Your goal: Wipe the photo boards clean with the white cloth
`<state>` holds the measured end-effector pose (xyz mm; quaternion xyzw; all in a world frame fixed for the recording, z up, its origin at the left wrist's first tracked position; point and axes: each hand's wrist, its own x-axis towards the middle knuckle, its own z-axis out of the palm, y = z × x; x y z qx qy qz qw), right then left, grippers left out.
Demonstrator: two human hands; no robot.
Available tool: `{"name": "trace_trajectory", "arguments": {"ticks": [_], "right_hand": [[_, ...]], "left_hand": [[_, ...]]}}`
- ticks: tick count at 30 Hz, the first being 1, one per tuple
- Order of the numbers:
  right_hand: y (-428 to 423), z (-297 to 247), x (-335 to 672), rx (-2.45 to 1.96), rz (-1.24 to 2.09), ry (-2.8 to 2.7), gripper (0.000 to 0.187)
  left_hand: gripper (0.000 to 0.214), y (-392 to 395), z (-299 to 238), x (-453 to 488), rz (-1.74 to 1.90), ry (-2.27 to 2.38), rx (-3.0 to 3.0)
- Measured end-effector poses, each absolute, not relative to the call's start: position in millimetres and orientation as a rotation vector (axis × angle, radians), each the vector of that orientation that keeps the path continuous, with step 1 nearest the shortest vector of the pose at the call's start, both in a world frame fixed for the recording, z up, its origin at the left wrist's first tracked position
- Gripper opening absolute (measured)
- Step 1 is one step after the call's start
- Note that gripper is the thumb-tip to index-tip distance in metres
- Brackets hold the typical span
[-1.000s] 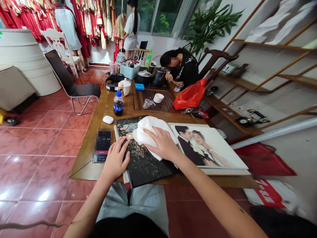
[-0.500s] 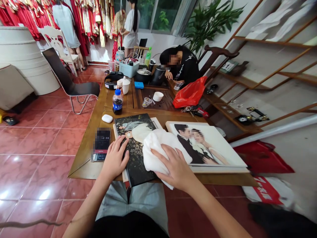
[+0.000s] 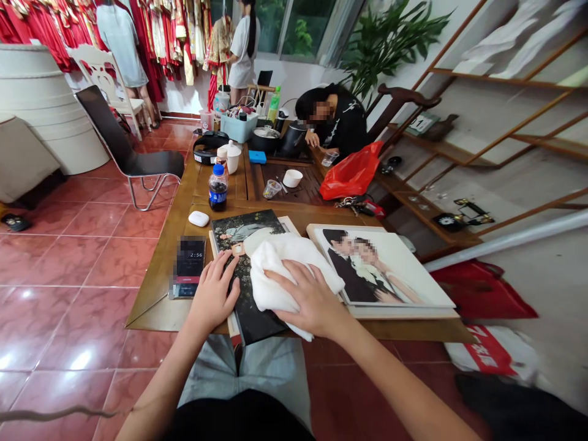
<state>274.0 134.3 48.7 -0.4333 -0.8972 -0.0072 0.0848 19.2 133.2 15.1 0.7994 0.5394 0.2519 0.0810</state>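
Note:
A dark photo print lies at the near edge of the wooden table. My left hand rests flat on its left edge, fingers spread. My right hand presses a bunched white cloth onto the print's right half, fingers curled over the cloth. A second, pale photo print lies just right of the cloth.
A phone and a white earbud case lie left of the dark print. A cola bottle, cups, a red plastic bag and tea ware stand farther back. A person leans over the table's far end. A black chair stands at left.
My right hand slid the cloth from the upper middle of the dark print down toward its near right corner, then a little back left. My left hand stayed put.

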Motion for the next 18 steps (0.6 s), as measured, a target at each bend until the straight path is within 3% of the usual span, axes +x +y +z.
{"name": "trace_trajectory", "arguments": {"ticks": [18], "right_hand": [[260.2,52.8,221.0,-1.356,0.014,-2.603,0.067]], "left_hand": [[0.048,133.3,13.8,19.7,0.817,1.588,2.362]]}}
